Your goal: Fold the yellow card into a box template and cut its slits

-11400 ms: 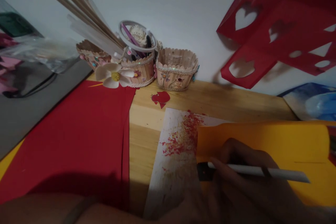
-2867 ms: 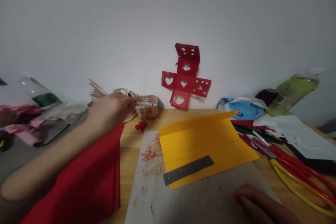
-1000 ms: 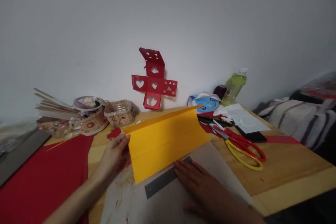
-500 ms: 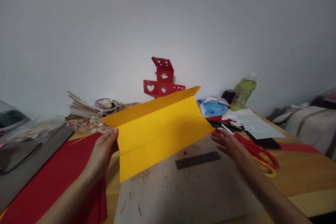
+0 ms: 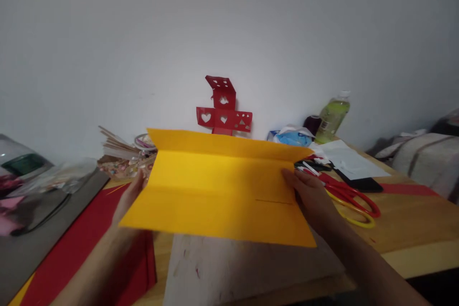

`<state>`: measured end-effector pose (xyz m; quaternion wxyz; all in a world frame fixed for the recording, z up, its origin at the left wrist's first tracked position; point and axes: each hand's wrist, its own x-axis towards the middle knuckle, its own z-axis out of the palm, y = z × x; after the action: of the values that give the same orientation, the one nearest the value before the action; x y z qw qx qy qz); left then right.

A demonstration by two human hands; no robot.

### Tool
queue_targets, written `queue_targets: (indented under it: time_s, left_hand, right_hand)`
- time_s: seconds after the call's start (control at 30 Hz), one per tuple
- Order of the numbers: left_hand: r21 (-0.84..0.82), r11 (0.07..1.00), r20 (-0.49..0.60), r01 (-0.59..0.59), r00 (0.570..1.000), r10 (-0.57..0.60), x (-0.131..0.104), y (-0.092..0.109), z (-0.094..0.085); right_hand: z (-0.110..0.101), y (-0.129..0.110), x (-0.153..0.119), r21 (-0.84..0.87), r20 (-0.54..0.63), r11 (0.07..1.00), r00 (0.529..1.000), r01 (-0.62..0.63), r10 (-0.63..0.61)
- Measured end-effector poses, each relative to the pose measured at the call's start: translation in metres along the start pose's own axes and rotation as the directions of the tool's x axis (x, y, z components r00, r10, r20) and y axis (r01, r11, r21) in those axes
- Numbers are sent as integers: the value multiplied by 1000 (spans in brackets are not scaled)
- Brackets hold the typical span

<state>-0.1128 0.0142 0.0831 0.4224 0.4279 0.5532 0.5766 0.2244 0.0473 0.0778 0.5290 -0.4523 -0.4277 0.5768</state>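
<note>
Between my hands a creased sheet of yellow paper (image 5: 215,177) is held up above the table, its far edge folded upward like a flap. Gripping its left side from behind, my left hand (image 5: 131,196) is partly covered by the sheet. My right hand (image 5: 310,196) pinches the right edge, with the thumb on top near a short dark line and the other fingers largely hidden. Beneath the sheet lies a pale, stained work mat (image 5: 215,272). A red paper cutout with heart-shaped holes (image 5: 224,117) leans against the wall behind.
Red sheets (image 5: 89,248) lie at the left beside a grey board (image 5: 25,253). Red-handled scissors (image 5: 371,205) and a yellow-handled pair (image 5: 367,222) are to the right. Behind them are white paper (image 5: 355,160), a blue tissue pack (image 5: 294,137) and a tilted green bottle (image 5: 333,117).
My right hand has moved in and taken hold of the yellow paper's right edge. The sheet has turned roughly level, and now covers the dark ruler on the mat.
</note>
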Motion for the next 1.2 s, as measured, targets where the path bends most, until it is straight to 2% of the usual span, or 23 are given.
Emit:
queue_targets:
  time_s: [0.07, 0.13, 0.17, 0.2, 0.23, 0.27, 0.3, 0.37, 0.43, 0.5, 0.67, 0.77, 1.0, 1.2]
  left_hand:
    - [-86, 996, 58, 39, 998, -35, -10, -8, 10]
    - [-180, 976, 209, 126, 974, -87, -25, -17, 29]
    - [-198, 965, 292, 170, 950, -107, -34, -22, 41]
    - [-222, 939, 433, 262, 889, -146, -42, -25, 53]
    - [-254, 911, 530, 324, 835, -149, -49, -27, 66]
    - [-303, 885, 559, 352, 818, -135, -55, -27, 79]
    - [-347, 858, 549, 378, 824, -141, -60, -25, 91]
    - [-423, 822, 438, 381, 880, -183, -65, -18, 109]
    - [-470, 793, 366, 387, 903, -224, -64, -10, 119]
    - [-484, 781, 337, 395, 908, -250, -59, -4, 119]
    - [-451, 773, 372, 446, 881, -292, -48, 0, 103]
    - [-430, 778, 388, 458, 872, -299, -44, 0, 96]
    - [-356, 826, 329, 437, 886, -327, -35, 7, 87]
    - [-301, 896, 291, 327, 926, -241, -26, 10, 82]
  right_hand:
    - [8, 4, -3, 50, -78, 998, 996, 39, -35]
    - [19, 8, -6, 86, -142, 993, 988, 76, -63]
    - [25, 11, -8, 103, -159, 991, 985, 90, -73]
    - [31, 13, -10, 121, -162, 988, 984, 98, -78]
    - [37, 15, -11, 140, -157, 985, 985, 101, -79]
    - [43, 17, -13, 158, -144, 983, 987, 98, -75]
    - [48, 18, -15, 176, -128, 980, 990, 89, -67]
    - [55, 19, -19, 215, -95, 975, 995, 58, -38]
    - [58, 17, -22, 255, -59, 967, 998, 15, 0]
    - [58, 15, -23, 293, -16, 956, 999, -33, 39]
    - [55, 13, -20, 353, 92, 924, 988, -148, 123]
    - [56, 15, -17, 365, 111, 910, 980, -197, 168]
    - [51, 19, -13, 310, 42, 940, 990, -144, 137]
    - [45, 23, -8, 278, 17, 956, 995, -96, 95]
